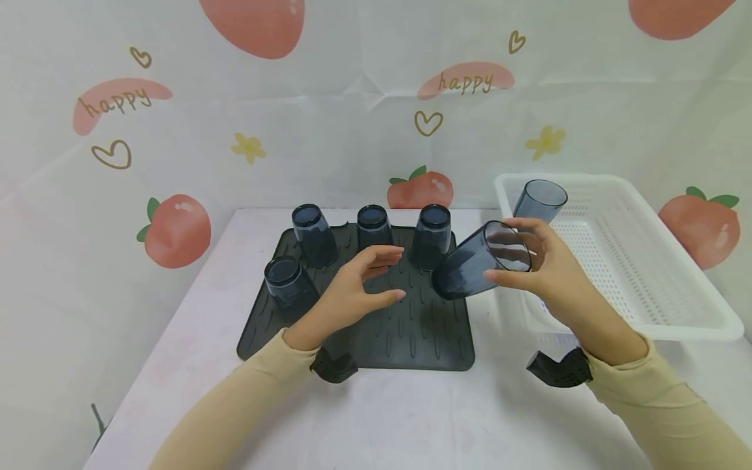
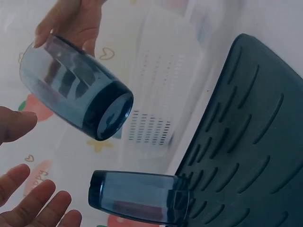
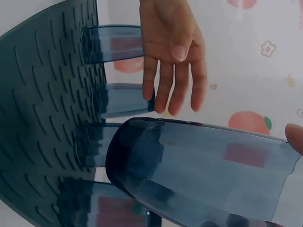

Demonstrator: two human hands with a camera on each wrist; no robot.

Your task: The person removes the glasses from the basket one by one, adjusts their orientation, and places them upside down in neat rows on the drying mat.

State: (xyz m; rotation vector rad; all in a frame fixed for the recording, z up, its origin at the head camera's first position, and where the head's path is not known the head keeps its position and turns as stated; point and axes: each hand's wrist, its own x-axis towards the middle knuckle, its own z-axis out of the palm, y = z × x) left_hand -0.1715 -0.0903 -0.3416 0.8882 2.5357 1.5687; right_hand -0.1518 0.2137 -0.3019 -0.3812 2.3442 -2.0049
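White desk (image 1: 411, 418), fruit-print backdrop (image 1: 352, 130). Dark ridged mat (image 1: 411, 326) carries 4 inverted cups. Right hand (image 1: 546, 267) grips a tilted blue cup (image 1: 478, 261) at the mat's right edge; left hand (image 1: 358, 287) hovers open, apart. Head view alone shows the white basket (image 1: 675, 313) holding 1 cup (image 1: 540, 199). Right wrist view cuts off the right hand.

"happy" on the backdrop (image 1: 364, 130) (twice, apparently over pink shapes).

Two bare hands, left (image 1: 352, 290) and right (image 1: 543, 267), emerge from long beige sleeves (image 1: 664, 398); a black perforated wrist-camera mount (image 1: 561, 369) is strapped at each cuff, at 6 o'clock.
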